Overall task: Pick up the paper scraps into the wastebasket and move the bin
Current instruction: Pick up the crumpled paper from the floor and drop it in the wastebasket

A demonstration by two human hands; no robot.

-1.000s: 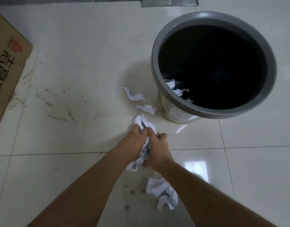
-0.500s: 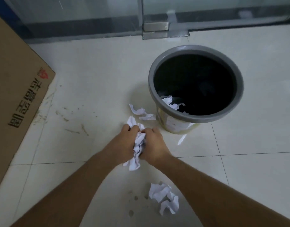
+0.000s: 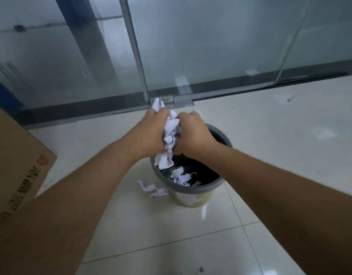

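Paper scraps (image 3: 169,135) sat bunched between our left hand (image 3: 151,132) and right hand (image 3: 193,133), both clenched tight, above wastebasket (image 3: 201,188). Loose scraps (image 3: 153,189) lay on floor at bin's 9 o'clock. Best release: part hands only once centred over opening.

Dim, bluish light — soft glare on the floor tiles (image 3: 203,212), wide-angle bending at edges.

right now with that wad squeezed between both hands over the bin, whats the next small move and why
Probably open both hands and let go: the left hand and right hand press the paper wad above the wastebasket mouth, so it should fall inside. Two scraps on the floor remain.
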